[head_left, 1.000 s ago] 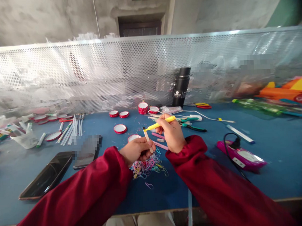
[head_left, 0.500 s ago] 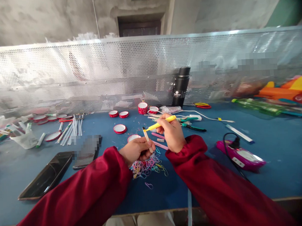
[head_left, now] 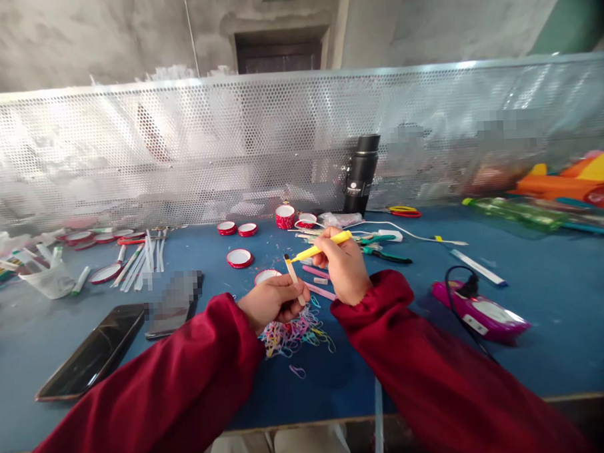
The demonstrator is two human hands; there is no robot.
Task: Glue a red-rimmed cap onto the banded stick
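A flat pale wooden stick (head_left: 293,275) with a black tip stands tilted in my left hand (head_left: 271,300), pinched between thumb and fingers. My right hand (head_left: 344,265) is closed round a yellow marker pen (head_left: 321,246), whose point meets or nearly meets the stick just under its black end. Below my left hand lies a tangled heap of thin coloured elastic bands (head_left: 297,333); one loose band (head_left: 298,371) rests nearer the edge. Pink pens (head_left: 321,290) lie between the hands, partly hidden by my right hand.
Black flask (head_left: 362,176), red-rimmed lids (head_left: 240,258) and pliers (head_left: 386,254) stand or lie behind the hands. To the left are two phones (head_left: 92,352), glue sticks (head_left: 142,267) and a cup of markers (head_left: 49,281). A purple power strip (head_left: 480,310) lies right. A perforated metal screen (head_left: 203,144) closes the back.
The marker's point has shifted very slightly left along the stick. Both hands otherwise hold the same place and grip.
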